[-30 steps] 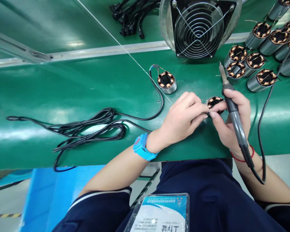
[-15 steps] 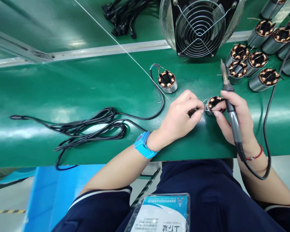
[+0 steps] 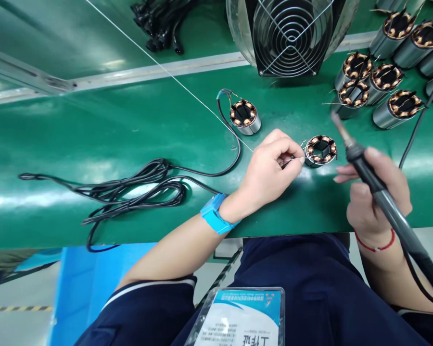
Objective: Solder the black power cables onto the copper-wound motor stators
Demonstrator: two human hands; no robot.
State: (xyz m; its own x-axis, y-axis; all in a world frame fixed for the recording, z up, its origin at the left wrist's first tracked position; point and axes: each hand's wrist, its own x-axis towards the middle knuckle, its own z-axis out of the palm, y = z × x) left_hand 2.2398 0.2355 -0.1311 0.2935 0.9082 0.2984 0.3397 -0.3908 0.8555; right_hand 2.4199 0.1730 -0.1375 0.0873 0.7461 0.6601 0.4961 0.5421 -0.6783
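A small motor stator with copper windings sits on the green bench, thin leads sticking out to its left. My left hand pinches those leads just left of the stator; it wears a blue wrist strap. My right hand is closed round a black soldering iron, lifted to the right of the stator, its tip pointing up and left. A second stator, joined to a black cable, stands farther back.
A wire-guarded fan stands at the back. Several longer stators are grouped at the back right. A bundle of black plugs lies at the far back. A thin solder wire runs diagonally across the bench.
My right hand has let go of the stator and pulled back to the right with the soldering iron, which now tilts. My left hand stays pinched on the leads.
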